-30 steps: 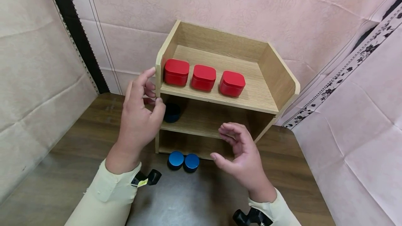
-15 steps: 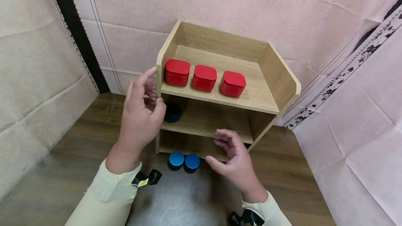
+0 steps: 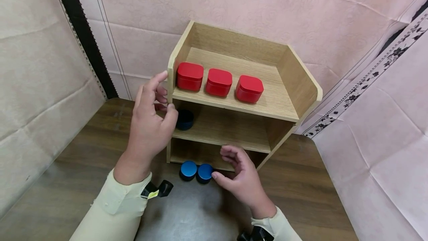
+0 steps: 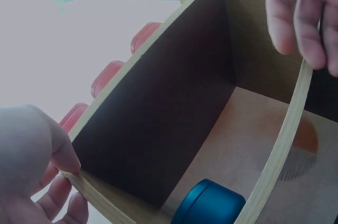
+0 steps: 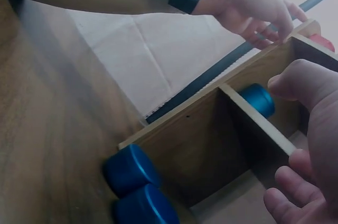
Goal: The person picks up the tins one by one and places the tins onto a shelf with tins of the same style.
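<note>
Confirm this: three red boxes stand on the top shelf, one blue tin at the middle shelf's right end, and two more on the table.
Wrong end: in the head view the blue tin sits at the left end of the middle shelf. The three red boxes on the top shelf and two more tins on the table are right.

Atop the shelf unit (image 3: 267, 96), three boxes (image 3: 219, 82) stand along the front; one tin (image 3: 185, 121) sits left on the middle shelf (image 3: 234, 125); two tins (image 3: 188, 170) stand on the counter (image 3: 187, 211) before the unit.
</note>
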`<state>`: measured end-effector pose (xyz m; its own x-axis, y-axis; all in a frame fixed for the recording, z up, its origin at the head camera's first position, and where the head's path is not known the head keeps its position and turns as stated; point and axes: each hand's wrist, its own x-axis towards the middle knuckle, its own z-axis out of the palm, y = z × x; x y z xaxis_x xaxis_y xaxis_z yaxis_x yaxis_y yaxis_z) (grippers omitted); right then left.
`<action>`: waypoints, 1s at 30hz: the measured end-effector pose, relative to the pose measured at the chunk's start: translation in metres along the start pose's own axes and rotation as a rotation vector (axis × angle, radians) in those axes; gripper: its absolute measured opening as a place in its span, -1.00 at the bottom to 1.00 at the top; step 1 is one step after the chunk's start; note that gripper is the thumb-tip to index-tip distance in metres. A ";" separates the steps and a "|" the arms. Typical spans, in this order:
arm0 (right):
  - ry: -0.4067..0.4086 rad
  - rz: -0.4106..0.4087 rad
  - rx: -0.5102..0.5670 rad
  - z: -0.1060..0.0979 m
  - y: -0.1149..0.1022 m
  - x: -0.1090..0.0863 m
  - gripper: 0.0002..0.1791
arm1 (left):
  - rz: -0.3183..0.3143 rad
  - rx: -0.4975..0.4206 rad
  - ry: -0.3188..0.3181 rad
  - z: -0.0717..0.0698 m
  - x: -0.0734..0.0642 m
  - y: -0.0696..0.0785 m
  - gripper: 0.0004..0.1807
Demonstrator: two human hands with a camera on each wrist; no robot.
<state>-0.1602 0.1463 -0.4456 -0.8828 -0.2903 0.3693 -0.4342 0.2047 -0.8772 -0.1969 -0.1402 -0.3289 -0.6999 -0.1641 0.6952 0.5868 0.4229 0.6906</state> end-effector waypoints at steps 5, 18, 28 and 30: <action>-0.013 0.016 -0.014 0.005 0.007 -0.002 -0.24 | -0.003 0.005 0.000 0.000 0.000 0.000 -0.16; -0.046 0.132 -0.067 0.011 0.031 -0.003 -0.18 | -0.014 0.019 -0.012 -0.001 0.000 0.002 -0.16; -0.072 0.186 -0.163 0.017 0.051 -0.003 -0.07 | -0.019 0.026 -0.019 -0.002 0.000 0.003 -0.15; -0.076 0.194 -0.186 0.019 0.054 -0.004 -0.07 | -0.021 0.027 -0.020 -0.002 0.000 0.003 -0.15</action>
<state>-0.1771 0.1409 -0.5001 -0.9396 -0.2971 0.1700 -0.2904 0.4289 -0.8554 -0.1945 -0.1405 -0.3264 -0.7201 -0.1555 0.6762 0.5607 0.4437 0.6991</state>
